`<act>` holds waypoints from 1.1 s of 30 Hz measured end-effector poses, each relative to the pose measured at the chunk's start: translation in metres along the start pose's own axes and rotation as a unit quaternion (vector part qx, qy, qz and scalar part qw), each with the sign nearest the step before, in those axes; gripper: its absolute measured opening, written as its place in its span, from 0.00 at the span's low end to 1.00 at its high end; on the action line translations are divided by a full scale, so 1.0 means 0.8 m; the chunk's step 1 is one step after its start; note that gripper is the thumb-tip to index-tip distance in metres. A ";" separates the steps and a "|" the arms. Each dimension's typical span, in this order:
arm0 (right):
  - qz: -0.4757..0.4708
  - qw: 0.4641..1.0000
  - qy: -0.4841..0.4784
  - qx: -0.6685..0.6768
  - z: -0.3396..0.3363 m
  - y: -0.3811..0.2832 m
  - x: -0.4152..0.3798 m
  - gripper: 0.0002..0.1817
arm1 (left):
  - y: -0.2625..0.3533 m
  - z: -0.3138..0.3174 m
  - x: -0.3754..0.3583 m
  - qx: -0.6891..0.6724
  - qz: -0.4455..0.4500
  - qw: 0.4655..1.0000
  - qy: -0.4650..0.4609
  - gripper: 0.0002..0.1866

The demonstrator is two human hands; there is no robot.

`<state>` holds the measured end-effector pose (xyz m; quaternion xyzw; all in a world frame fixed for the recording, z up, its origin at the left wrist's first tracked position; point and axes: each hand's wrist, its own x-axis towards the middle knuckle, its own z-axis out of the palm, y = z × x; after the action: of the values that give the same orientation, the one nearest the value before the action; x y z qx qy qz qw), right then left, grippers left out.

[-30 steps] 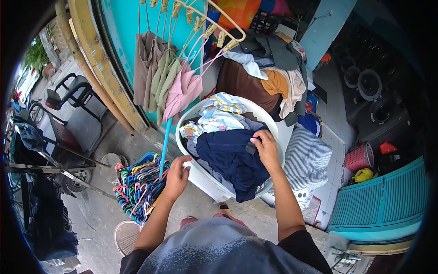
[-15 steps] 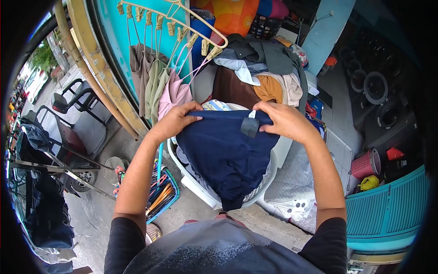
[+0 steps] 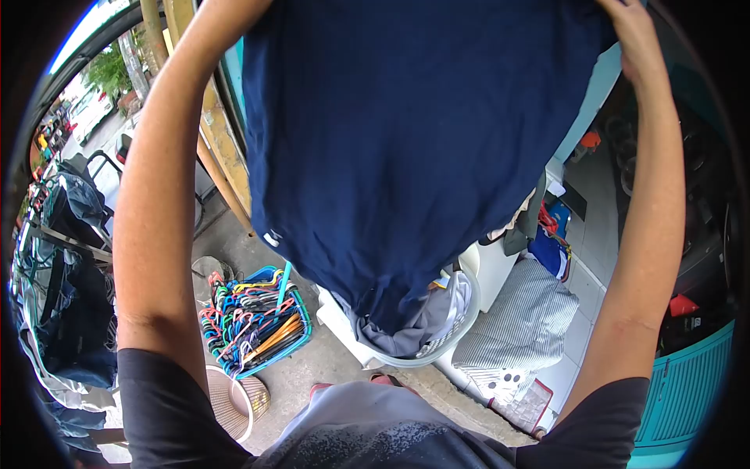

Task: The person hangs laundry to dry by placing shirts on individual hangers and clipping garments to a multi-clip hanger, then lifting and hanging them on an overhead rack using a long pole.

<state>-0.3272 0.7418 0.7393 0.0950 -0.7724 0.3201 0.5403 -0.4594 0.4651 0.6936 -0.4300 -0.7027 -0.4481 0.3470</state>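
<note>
Head view: a navy garment (image 3: 406, 148) fills the upper middle of the frame, held up high and spread out flat between both raised arms. The right hand (image 3: 625, 23) shows at the upper right edge, fingers closed over the garment's top corner. The left hand is cut off above the upper left of the frame; its forearm runs up to the cloth's other top corner, so it very likely holds that corner, but how the fingers stand cannot be told.

The garment's top edge runs left to right across the frame between the two hands, and its length hangs straight down from them. Its lower end tapers to a point toward the lower middle of the frame, hanging just over the white laundry basket (image 3: 461, 324), where grey clothes (image 3: 410, 332) lie heaped. Whether the tip touches that heap cannot be told.

Both hands sit level at the top edge, neither nearer than the other. At lower left of the basket, a blue crate of coloured hangers (image 3: 254, 320) stands on the concrete floor.
</note>
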 end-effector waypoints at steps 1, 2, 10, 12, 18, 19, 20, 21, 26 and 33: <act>-0.044 0.997 0.021 0.053 -0.008 -0.013 0.017 0.04 | 0.005 -0.012 0.016 0.020 0.049 0.998 0.018 0.12; -0.091 0.988 0.065 0.104 -0.018 -0.016 0.035 0.03 | 0.018 -0.022 0.015 -0.001 0.079 0.996 0.034 0.12; 0.136 0.898 -0.143 0.394 -0.141 0.006 -0.166 0.22 | 0.065 -0.022 -0.224 -0.374 0.078 0.849 -0.365 0.13; 0.207 0.834 -0.328 0.392 -0.171 0.023 -0.266 0.24 | 0.064 0.006 -0.332 -0.493 -0.033 0.697 -0.519 0.14; 0.499 0.765 -0.353 0.202 -0.067 0.004 -0.438 0.15 | -0.010 0.017 -0.483 -0.222 -0.263 0.818 -0.461 0.19; 0.505 0.746 -0.389 0.194 -0.045 0.004 -0.447 0.13 | -0.031 0.016 -0.496 -0.105 -0.271 0.871 -0.397 0.16; 0.491 0.728 -0.434 0.203 -0.025 0.007 -0.454 0.13 | -0.060 0.024 -0.519 -0.092 -0.342 0.889 -0.290 0.16; 0.476 0.708 -0.477 0.211 -0.004 0.009 -0.459 0.14 | -0.087 0.033 -0.549 -0.076 -0.406 0.893 -0.180 0.17; 0.117 0.877 -0.446 -0.138 0.135 -0.001 -0.455 0.15 | -0.144 0.088 -0.647 -0.106 -0.516 0.832 -0.175 0.17; -0.083 0.870 -0.464 -0.145 0.335 0.070 -0.486 0.17 | -0.133 0.136 -0.656 -0.182 -0.563 0.787 -0.177 0.06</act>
<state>-0.4073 0.5479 0.3131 0.2166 -0.9612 0.0775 0.1521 -0.3635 0.3877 0.1612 -0.0854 -0.7750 -0.5991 -0.1819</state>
